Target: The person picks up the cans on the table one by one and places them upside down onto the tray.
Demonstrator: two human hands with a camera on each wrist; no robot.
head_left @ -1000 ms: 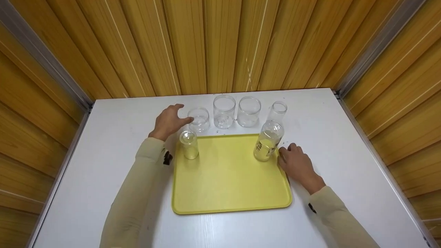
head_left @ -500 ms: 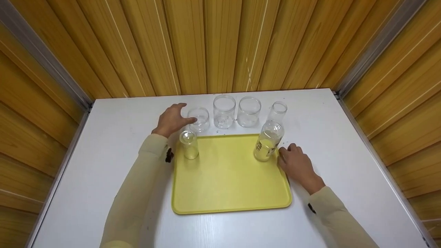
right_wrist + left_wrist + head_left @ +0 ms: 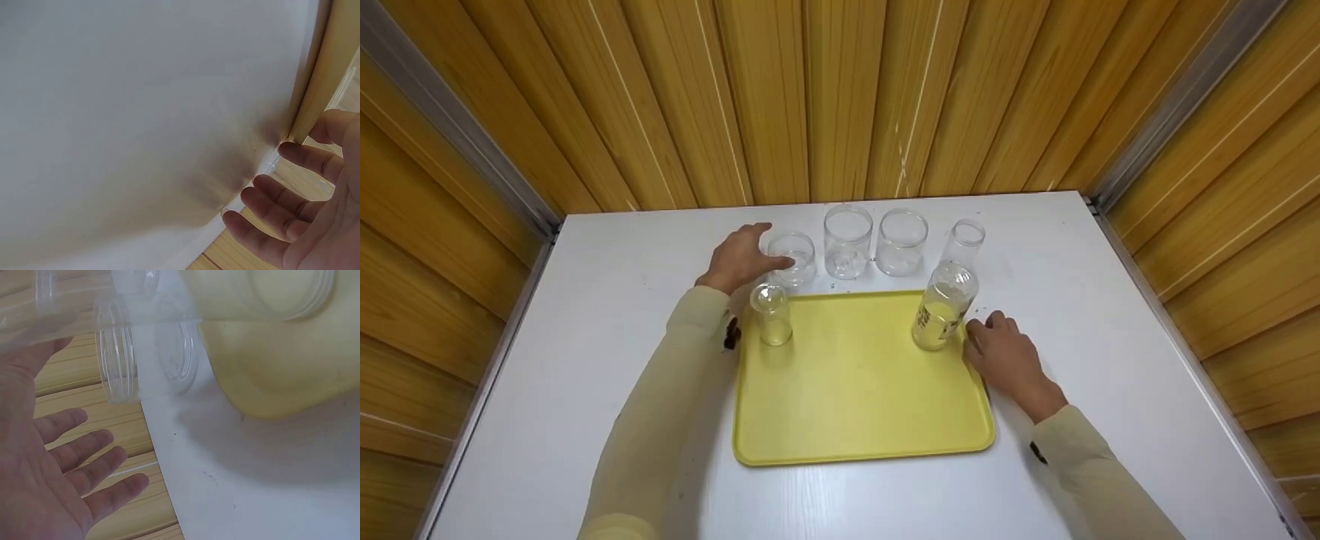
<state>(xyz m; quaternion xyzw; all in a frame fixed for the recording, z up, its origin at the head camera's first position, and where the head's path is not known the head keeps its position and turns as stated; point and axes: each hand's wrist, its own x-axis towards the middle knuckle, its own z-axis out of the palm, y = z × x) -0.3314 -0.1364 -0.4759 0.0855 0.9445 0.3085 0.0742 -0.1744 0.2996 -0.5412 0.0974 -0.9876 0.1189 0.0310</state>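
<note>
My left hand (image 3: 739,259) reaches around the left side of a low clear glass jar (image 3: 801,251), thumb in front and fingers spread. In the left wrist view, the fingers are extended beside that jar (image 3: 117,360), with a gap showing between. A slim clear glass (image 3: 772,322) stands on the back left corner of the yellow tray (image 3: 855,397), in front of the left hand. My right hand (image 3: 1005,356) rests at the tray's right edge, its thumb and index finger right at the rim (image 3: 315,84) and the other fingers loosely bent over the table. Next to it stands a clear bottle with dark print (image 3: 941,311).
Behind the tray stand a tall wide jar (image 3: 847,244), a second wide jar (image 3: 902,244) and a narrow glass (image 3: 966,241), partly hidden by the bottle. The white table (image 3: 1110,337) is bounded by yellow wood-look panels (image 3: 840,97) at the back and sides.
My left hand has shifted slightly right, its thumb now farther across the front of the low jar. The right hand, tray and glassware have stayed in place.
</note>
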